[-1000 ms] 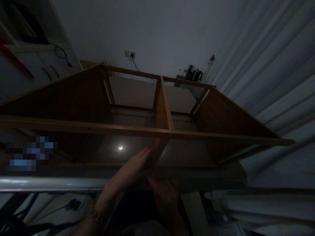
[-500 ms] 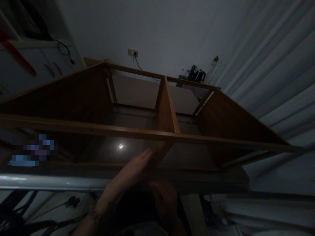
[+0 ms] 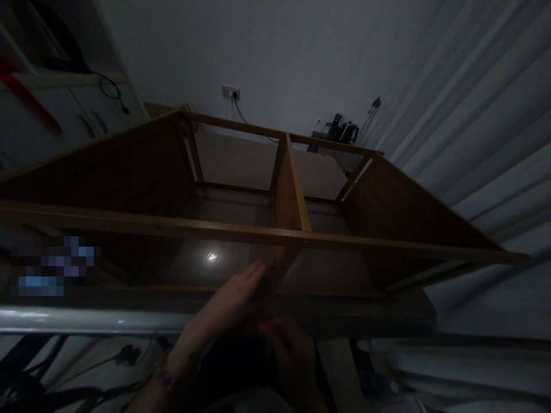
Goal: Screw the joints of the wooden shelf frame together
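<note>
Head view, dim light, left to right: white cupboard (image 3: 64, 115) at far left with a dark cable hanging off its shelf, then the wooden cabinet frame (image 3: 241, 232) lying on its side on the dark glossy worktop (image 3: 206, 261). Left side panel (image 3: 107, 172), front rail, back rail, centre divider (image 3: 287, 195) and right side panel (image 3: 400, 212) all look joined; no back panel, no shelves, no doors visible, so I'd call it carcass done, fit-out outstanding. Left hand (image 3: 235, 295) is open, fingers extended, flat against the lower front end of the divider where it meets the bottom rail. Right hand (image 3: 288, 347) sits just below and right of it, fingers curled near the same joint; too dark to tell whether it grips anything. No tool or fastener discernible. Wall socket (image 3: 229, 92) behind, curtain (image 3: 473, 115) at right.
</note>
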{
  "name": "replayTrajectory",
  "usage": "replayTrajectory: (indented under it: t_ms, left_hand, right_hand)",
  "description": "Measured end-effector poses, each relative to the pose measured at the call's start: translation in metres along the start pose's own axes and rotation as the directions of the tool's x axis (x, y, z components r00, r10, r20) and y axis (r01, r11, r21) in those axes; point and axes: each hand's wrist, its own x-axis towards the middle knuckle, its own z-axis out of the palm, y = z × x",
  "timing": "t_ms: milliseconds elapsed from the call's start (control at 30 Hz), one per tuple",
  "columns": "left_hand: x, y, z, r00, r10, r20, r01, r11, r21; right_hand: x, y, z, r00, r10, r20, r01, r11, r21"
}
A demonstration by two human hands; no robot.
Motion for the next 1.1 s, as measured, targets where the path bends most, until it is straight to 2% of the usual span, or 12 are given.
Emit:
replayTrajectory:
  t_ms: [133, 267, 500, 667, 933, 1100]
  left_hand:
    - [-0.001, -0.002, 0.001, 1.000, -0.017, 0.004, 0.017, 1.000, 0.019]
    - [-0.001, -0.003, 0.002, 1.000, -0.019, 0.006, 0.019, 0.999, 0.030]
    - [0.000, 0.003, -0.003, 1.000, 0.026, -0.011, -0.027, 0.999, -0.019]
    - [0.001, 0.004, -0.003, 1.000, 0.023, -0.014, -0.023, 1.000, -0.017]
    - [0.001, 0.002, -0.003, 1.000, -0.003, 0.017, 0.003, 1.000, -0.001]
    - [0.001, 0.003, -0.003, 1.000, -0.005, 0.016, 0.005, 1.000, 0.013]
  right_hand:
    - [-0.003, 0.000, 0.004, 0.996, 0.077, -0.041, -0.073, 0.994, 0.087]
    - [-0.007, 0.004, 0.004, 0.988, 0.152, -0.008, -0.148, 0.974, 0.170]
    - [-0.002, 0.002, 0.008, 0.989, 0.145, 0.031, -0.148, 0.973, 0.177]
    - [-0.003, 0.001, 0.011, 0.988, 0.151, -0.029, -0.138, 0.957, 0.255]
    - [-0.009, 0.004, 0.012, 0.951, 0.307, 0.039, -0.296, 0.862, 0.411]
    - [-0.012, 0.007, 0.017, 0.924, 0.380, 0.051, -0.340, 0.752, 0.565]
